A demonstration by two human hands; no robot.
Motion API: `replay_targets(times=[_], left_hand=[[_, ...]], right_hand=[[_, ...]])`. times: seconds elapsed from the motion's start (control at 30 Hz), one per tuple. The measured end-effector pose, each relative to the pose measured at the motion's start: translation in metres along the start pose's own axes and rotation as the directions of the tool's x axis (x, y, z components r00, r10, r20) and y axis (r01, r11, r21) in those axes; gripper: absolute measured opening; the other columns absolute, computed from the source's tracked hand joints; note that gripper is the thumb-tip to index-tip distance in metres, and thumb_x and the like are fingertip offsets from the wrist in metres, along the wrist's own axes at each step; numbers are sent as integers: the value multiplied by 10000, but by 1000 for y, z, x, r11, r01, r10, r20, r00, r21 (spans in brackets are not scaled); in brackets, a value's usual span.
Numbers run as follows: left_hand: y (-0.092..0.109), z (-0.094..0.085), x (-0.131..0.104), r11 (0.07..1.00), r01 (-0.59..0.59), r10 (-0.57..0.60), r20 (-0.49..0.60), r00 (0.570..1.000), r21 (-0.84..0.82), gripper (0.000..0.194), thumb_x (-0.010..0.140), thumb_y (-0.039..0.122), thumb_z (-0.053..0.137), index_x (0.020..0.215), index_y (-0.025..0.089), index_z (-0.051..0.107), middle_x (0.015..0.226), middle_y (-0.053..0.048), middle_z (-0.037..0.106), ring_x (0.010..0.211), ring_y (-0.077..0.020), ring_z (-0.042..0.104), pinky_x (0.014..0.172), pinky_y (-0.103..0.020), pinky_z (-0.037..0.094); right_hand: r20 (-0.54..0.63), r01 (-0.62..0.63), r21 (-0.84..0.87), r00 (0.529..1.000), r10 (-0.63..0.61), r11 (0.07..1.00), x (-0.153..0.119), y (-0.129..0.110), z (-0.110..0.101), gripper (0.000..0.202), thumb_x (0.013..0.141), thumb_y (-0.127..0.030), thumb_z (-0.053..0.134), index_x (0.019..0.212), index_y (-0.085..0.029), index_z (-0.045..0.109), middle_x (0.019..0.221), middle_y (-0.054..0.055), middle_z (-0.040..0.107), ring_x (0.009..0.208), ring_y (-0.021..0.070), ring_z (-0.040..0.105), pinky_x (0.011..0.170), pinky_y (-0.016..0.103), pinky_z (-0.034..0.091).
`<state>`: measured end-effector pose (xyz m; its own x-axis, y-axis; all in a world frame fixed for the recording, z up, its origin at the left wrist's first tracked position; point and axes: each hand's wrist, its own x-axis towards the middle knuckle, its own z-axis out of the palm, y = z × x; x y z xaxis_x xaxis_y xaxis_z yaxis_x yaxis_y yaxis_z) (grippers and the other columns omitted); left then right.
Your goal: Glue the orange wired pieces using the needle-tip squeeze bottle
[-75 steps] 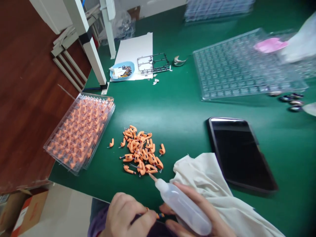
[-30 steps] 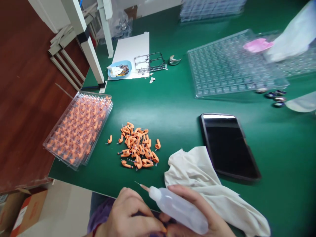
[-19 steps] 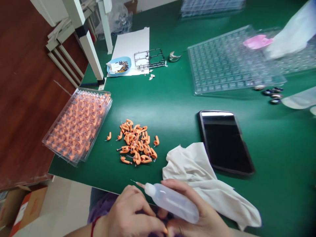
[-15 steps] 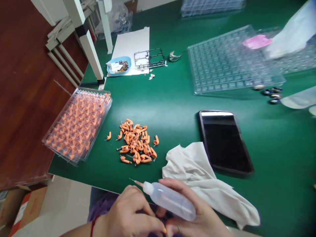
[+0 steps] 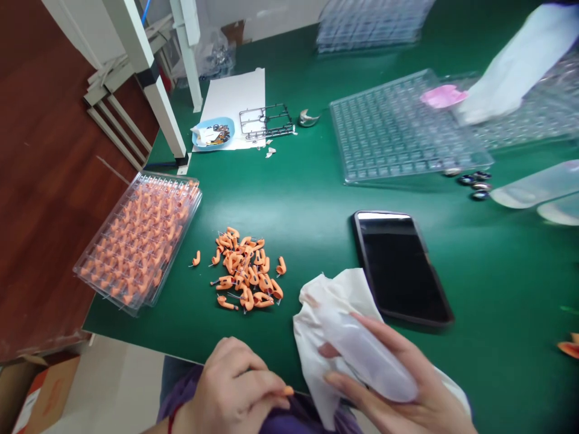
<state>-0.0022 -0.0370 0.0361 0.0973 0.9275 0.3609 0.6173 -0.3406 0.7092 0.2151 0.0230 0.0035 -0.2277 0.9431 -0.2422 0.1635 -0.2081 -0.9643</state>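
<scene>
Right hand (image 5: pixel 398 392), lower right of the frame: fingers curled around a translucent squeeze bottle (image 5: pixel 366 355), thumb underneath, firm wrap; bottle tilted with its nozzle end pushed into a white cloth (image 5: pixel 316 325) bunched at lower centre, tip hidden in the folds. Left hand (image 5: pixel 235 392), at the bottom edge left of centre: fingers closed in a pinch on a small orange part (image 5: pixel 288 391), only its end showing past the fingertips, held low over purple fabric.

Just above the hands, middle left: loose pile of orange parts (image 5: pixel 246 271) with thin pins, one stray piece a little to its left; further left, clear tray (image 5: pixel 136 238) filled with the same parts, overhanging the edge of the green table (image 5: pixel 307 199). Black phone (image 5: pixel 400 265) lying flat, touching the cloth's upper right fold. Upper right: empty clear blister tray (image 5: pixel 402 126), blurred; upper centre: white paper with a small blue dish (image 5: pixel 213 131) on it.

Judged from this: nozzle being wiped, so best to keep squeeze pressure light so nothing spills into the cloth; rotate the tip within a clean fold; hold the pinched part steady and clear of the cloth; keep the phone out of any drip path.
</scene>
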Motion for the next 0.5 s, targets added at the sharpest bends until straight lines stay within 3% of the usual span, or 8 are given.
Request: replay_targets(times=[0.07, 0.13, 0.2, 0.27, 0.37, 0.5], left_hand=[[-2, 5, 2, 996, -30, 31, -17, 999, 82, 70, 956, 155, 634, 891, 154, 660, 745, -21, 616, 714, -143, 540, 661, -268, 450], [-3, 10, 3, 986, -56, 57, -1, 998, 158, 84, 949, 123, 620, 875, 144, 653, 753, -27, 615, 715, -152, 531, 648, -282, 436], [-3, 13, 4, 974, -72, 68, 25, 997, 214, 102, 946, 99, 604, 864, 138, 650, 760, -29, 618, 712, -156, 525, 640, -293, 421], [-4, 15, 5, 964, -81, 74, 40, 996, 251, 118, 945, 88, 598, 846, 133, 644, 760, -28, 620, 710, -156, 522, 637, -298, 408], [-4, 19, 6, 952, -114, 108, 35, 993, 283, 135, 947, 75, 588, 829, 125, 632, 750, -26, 619, 706, -151, 516, 639, -298, 396], [-3, 25, 10, 937, -174, 175, 22, 984, 302, 177, 974, 80, 538, 830, 121, 631, 740, -28, 626, 710, -154, 514, 652, -302, 395]], right_hand=[[-15, 154, -225, 987, -162, 962, 0, 17, -9, 556, 856, -382, 783, 1338, -300, 518, 1060, 53, 786, 897, 259, 790, 769, 294, 662], [1, 296, -424, 945, -326, 856, -2, 29, -10, 554, 902, -391, 728, 1384, -253, 492, 1189, 116, 734, 1027, 299, 751, 861, 362, 640], [55, 415, -543, 885, -462, 730, -4, 35, -5, 519, 950, -371, 668, 1403, -209, 474, 1230, 149, 691, 1100, 308, 710, 914, 385, 611], [101, 473, -583, 849, -519, 661, -4, 34, 1, 471, 985, -327, 622, 1404, -185, 461, 1198, 146, 688, 1091, 283, 704, 914, 352, 601], [87, 464, -583, 852, -516, 667, -3, 29, 6, 392, 1003, -323, 595, 1358, -187, 500, 1128, 113, 709, 1015, 254, 723, 891, 317, 601], [-55, 332, -509, 908, -416, 794, -5, 24, 7, 377, 976, -363, 633, 1322, -239, 547, 1156, 82, 726, 1010, 256, 742, 873, 314, 618]])
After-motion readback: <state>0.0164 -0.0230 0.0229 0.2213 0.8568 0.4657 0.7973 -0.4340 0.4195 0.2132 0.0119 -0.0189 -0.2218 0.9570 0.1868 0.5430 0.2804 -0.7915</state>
